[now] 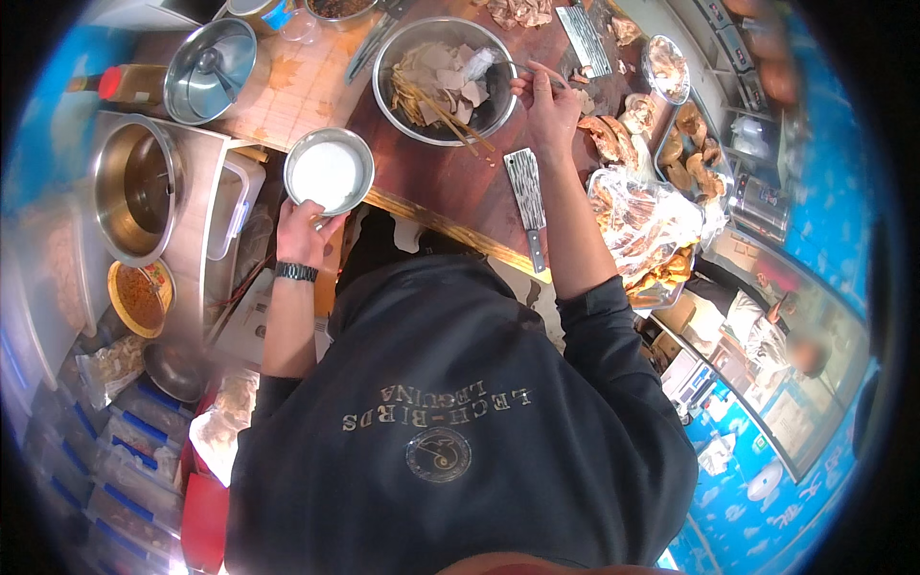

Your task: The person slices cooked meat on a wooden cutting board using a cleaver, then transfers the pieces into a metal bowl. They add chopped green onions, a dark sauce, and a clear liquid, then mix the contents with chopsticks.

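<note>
My left hand (pixel 309 233) grips the rim of a small metal bowl (pixel 293 172), holding it off the table's front edge. A smooth white substance (pixel 327 172) fills much of this bowl; powder or liquid, I cannot tell. In my right hand (pixel 550 100) is the thin metal handle of a utensil, probably a spoon (pixel 519 66). It reaches over the rim of a large metal mixing bowl (pixel 381 108). A whitish, shiny mass (pixel 480 63) lies at its far end. Thin pale slices of food (pixel 435 68) and yellowish strips fill the mixing bowl, with wooden chopsticks (pixel 453 126) resting across its near rim.
One cleaver (pixel 528 198) lies by my right forearm, another (pixel 583 39) farther back. Plastic-covered meat (pixel 632 223) and a tray of browned pieces (pixel 690 147) stand right. At left are a metal pot with a ladle (pixel 215 68) and a deep metal basin (pixel 136 190). Someone is visible beyond a window (pixel 755 316).
</note>
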`<state>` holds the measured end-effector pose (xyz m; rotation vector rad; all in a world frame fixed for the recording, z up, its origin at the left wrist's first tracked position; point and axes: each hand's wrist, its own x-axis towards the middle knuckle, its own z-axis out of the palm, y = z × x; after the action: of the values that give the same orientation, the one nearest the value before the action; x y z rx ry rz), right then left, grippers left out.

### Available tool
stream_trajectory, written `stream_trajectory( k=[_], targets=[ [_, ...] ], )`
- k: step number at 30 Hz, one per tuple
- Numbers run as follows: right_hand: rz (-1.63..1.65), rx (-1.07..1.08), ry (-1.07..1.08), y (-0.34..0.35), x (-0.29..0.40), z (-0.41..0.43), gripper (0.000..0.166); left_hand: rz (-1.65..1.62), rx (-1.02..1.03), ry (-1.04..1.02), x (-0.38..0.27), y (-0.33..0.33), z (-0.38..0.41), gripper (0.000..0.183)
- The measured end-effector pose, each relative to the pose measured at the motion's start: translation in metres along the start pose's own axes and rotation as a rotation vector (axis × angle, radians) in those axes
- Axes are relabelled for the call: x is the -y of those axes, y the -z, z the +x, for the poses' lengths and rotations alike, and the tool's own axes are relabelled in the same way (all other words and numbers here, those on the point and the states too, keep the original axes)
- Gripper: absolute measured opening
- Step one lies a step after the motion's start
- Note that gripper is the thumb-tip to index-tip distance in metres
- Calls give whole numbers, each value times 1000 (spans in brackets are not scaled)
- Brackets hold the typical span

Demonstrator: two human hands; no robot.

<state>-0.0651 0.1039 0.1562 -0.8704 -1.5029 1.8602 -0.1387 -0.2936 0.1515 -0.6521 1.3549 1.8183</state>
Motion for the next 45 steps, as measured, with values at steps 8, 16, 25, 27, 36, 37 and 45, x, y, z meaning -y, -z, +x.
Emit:
stream_trajectory(
  k=[8, 16, 25, 27, 36, 37, 45],
  targets=[
    [-350, 203, 198, -39, 12, -19, 21, -91, -10, 30, -12, 1, 36, 54],
    [-553, 595, 51, -162, -31, -80, 25, -340, 237, 103, -12, 9, 105, 25],
    [-457, 162, -203, -16, 16, -64, 28, -372, 91, 92, -34, 19, 177, 42],
    [-566, 43, -192, 42, 25, -75, 28, -320, 53, 77, -40, 14, 178, 44],
    [-609, -140, -233, 169, -13, -140, 25, 128, 322, 325, 21, -76, 103, 56],
    [-680, -105, -194, 168, -7, -124, 25, 157, 343, 317, 27, -92, 102, 54],
    [-908, -80, 242, 134, 122, 60, 38, 17, 280, 230, 51, -149, 122, 53]
  ],
)
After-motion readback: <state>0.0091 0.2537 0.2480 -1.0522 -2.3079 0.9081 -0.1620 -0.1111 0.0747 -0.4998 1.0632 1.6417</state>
